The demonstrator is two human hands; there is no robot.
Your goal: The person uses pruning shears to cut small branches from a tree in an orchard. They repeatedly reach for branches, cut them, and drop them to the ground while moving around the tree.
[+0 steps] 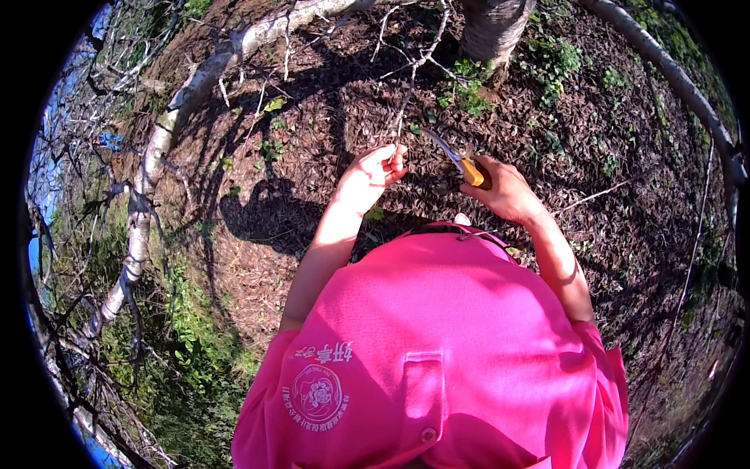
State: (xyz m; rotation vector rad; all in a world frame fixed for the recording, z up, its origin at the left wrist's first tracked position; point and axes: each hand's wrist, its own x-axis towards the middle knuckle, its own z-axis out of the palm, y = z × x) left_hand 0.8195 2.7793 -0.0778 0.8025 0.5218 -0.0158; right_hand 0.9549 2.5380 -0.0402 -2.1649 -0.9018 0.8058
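My left hand (370, 174) is in front of my body, its thumb and fingertips pinching the lower end of a thin bare twig (404, 104). That twig hangs down from a forked grey branch (435, 42) above. To the right, my right hand (505, 189) grips the yellow handle of a curved-bladed pruning tool (469, 169). Its narrow metal blade points up and left, apart from the twig. Whether it is a saw or shears cannot be made out. The palm side of the handle is hidden by my fingers.
A tree trunk (495, 29) rises ahead. A thick pale limb (155, 146) curves along the left, and another limb (674, 70) arches at the right. A thin stick (597, 193) slants beside my right forearm. Dry leaves (316, 129) and green weeds (554, 64) cover the ground.
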